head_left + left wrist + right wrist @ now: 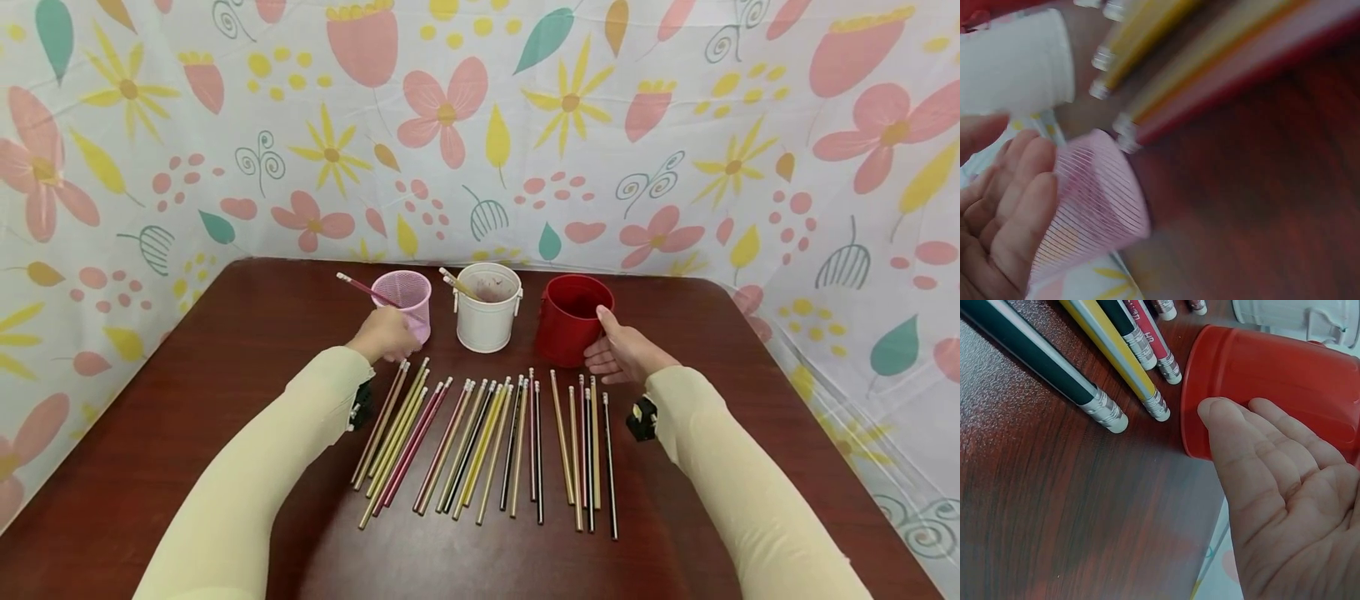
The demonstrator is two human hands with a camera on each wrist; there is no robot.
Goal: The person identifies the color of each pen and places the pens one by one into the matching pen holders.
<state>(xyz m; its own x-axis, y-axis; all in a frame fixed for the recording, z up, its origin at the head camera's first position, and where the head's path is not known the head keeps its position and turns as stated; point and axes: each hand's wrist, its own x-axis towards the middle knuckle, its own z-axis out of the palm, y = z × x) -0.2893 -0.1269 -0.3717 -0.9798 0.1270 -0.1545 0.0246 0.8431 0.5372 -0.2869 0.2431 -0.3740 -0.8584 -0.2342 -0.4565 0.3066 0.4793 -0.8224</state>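
Note:
My left hand [386, 335] is in front of the pink mesh cup [402, 287], its fingers loosely bent. In the left wrist view the thumb stands apart from these fingers [1025, 194], and nothing shows between them. A dark red pencil [358, 285] leans in the pink cup, its eraser end sticking out to the left. My right hand [630, 348] is at the side of the red bucket [558, 333], thumb up by the rim. Its extended fingers lie along the bucket wall in the right wrist view; whether they press on it cannot be told.
Between the two cups at the sides stands a white bucket [483, 325] with a few pencils [459, 285] leaning left. Several yellow, red, black and gold pencils [480, 450] lie in a row on the dark wooden table [247, 350]. A flowered cloth [480, 125] hangs behind.

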